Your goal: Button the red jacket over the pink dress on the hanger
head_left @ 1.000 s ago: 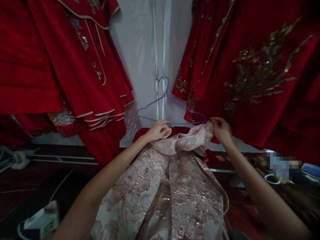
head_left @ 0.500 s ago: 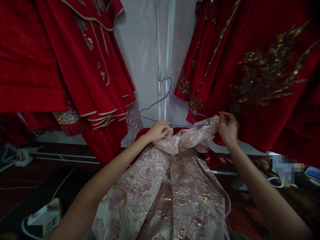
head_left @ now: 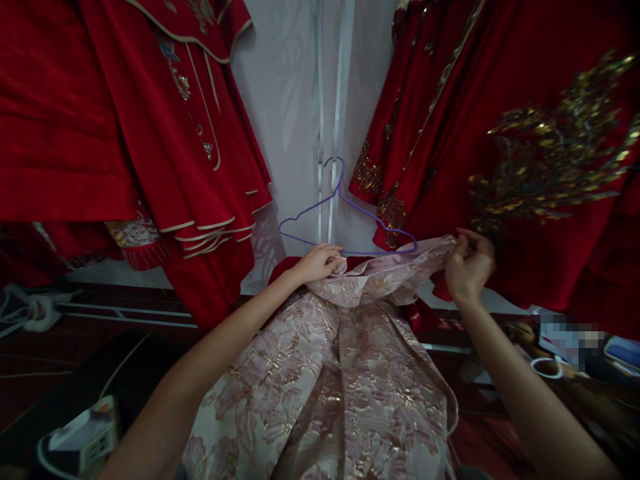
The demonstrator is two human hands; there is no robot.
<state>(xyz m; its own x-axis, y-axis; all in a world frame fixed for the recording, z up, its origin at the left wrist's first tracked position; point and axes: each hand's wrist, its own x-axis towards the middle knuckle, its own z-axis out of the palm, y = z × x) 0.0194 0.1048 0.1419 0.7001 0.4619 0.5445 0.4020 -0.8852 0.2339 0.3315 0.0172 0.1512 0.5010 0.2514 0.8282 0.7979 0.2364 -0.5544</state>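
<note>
A pale pink brocade garment (head_left: 340,373) with gold floral pattern lies spread in front of me, its top edge raised. My left hand (head_left: 316,261) is closed on that top edge together with the bottom bar of a purple wire hanger (head_left: 345,213). My right hand (head_left: 467,265) pinches the garment's right corner and holds it stretched out sideways beyond the hanger's right end. The hanger stands upright against a white wall (head_left: 295,107).
Red embroidered robes hang at the left (head_left: 125,120) and at the right (head_left: 500,147), close on both sides. A white boxy device (head_left: 85,437) sits at the lower left. Cables (head_left: 30,310) lie at the far left on a dark surface.
My right hand has moved to the right and slightly up, pulling the garment's corner out and stretching its top edge. My left hand has stayed at the hanger's bar.
</note>
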